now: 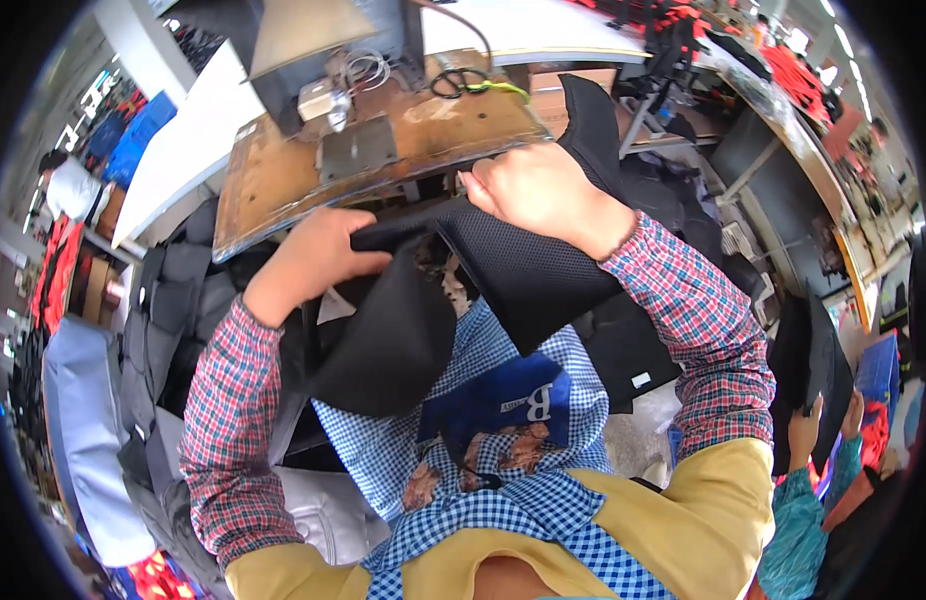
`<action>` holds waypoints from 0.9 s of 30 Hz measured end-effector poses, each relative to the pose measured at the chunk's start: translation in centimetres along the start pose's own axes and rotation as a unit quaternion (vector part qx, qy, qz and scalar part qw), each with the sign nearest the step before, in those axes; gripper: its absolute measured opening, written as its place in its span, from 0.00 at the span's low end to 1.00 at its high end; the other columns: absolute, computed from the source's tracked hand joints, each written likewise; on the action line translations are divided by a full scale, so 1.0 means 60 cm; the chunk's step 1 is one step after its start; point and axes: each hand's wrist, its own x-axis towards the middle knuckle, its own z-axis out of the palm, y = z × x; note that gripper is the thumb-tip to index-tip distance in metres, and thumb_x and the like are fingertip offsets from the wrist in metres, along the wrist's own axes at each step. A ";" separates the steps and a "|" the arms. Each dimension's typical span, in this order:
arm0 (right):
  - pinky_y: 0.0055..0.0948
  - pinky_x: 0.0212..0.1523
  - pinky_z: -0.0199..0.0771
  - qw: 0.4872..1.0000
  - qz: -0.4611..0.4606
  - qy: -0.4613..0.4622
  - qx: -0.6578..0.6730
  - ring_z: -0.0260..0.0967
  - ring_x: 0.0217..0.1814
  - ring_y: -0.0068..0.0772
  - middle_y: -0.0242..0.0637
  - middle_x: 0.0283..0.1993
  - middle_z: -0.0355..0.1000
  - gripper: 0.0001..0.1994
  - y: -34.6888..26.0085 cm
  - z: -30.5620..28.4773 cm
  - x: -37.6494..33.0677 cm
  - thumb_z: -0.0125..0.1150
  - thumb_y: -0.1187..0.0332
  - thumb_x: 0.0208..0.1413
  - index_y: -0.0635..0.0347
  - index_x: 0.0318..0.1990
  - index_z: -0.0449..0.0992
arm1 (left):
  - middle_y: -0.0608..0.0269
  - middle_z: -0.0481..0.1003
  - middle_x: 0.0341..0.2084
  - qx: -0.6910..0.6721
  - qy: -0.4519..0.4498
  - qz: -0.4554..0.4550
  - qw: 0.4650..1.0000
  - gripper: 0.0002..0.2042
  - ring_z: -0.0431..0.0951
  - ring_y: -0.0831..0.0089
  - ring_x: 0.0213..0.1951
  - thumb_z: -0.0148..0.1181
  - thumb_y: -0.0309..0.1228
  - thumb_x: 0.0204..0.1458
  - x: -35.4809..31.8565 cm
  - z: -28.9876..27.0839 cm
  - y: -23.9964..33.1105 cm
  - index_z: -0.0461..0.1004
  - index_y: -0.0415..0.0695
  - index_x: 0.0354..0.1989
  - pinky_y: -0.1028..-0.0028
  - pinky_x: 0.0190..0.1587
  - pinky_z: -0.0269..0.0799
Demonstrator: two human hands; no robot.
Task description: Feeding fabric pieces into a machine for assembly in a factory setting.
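A black padded fabric panel with a mesh surface hangs in front of my checked apron, bent so that two flaps droop below my hands. My left hand pinches its upper left edge between thumb and fingers. Higher up and to the right, my right hand is closed in a fist on the panel's top edge, close to the worn wooden worktop. A curved black end rises behind my right wrist; whether it belongs to the same panel cannot be told.
A machine with cables stands on the wooden worktop. Stacked black pieces lie to the left beside a grey-blue bundle. At the right edge, a co-worker's hands hold a black piece. White tables flank the worktop.
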 end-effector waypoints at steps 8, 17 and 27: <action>0.44 0.31 0.76 0.997 0.010 -0.059 0.048 0.75 0.28 0.49 0.46 0.22 0.74 0.21 -0.002 0.084 0.132 0.47 0.58 0.60 0.62 0.22 0.77 | 0.42 0.75 0.22 0.234 0.100 -0.077 0.964 0.28 0.75 0.43 0.30 0.46 0.52 0.60 0.026 -0.046 -0.102 0.78 0.36 0.25 0.53 0.35 0.70; 0.46 0.44 0.74 0.986 0.009 -0.126 0.113 0.74 0.38 0.55 0.52 0.32 0.76 0.23 0.058 0.160 0.210 0.43 0.57 0.61 0.69 0.29 0.78 | 0.42 0.74 0.27 0.114 0.095 0.010 0.989 0.22 0.75 0.50 0.34 0.45 0.45 0.64 0.068 -0.100 -0.165 0.75 0.35 0.35 0.62 0.39 0.68; 0.45 0.47 0.71 0.972 0.017 -0.187 0.142 0.73 0.41 0.56 0.53 0.35 0.75 0.22 0.083 0.167 0.264 0.46 0.57 0.62 0.69 0.32 0.77 | 0.52 0.75 0.39 0.099 0.032 -0.052 0.993 0.14 0.74 0.63 0.46 0.52 0.37 0.62 0.096 -0.120 -0.192 0.75 0.41 0.47 0.69 0.50 0.66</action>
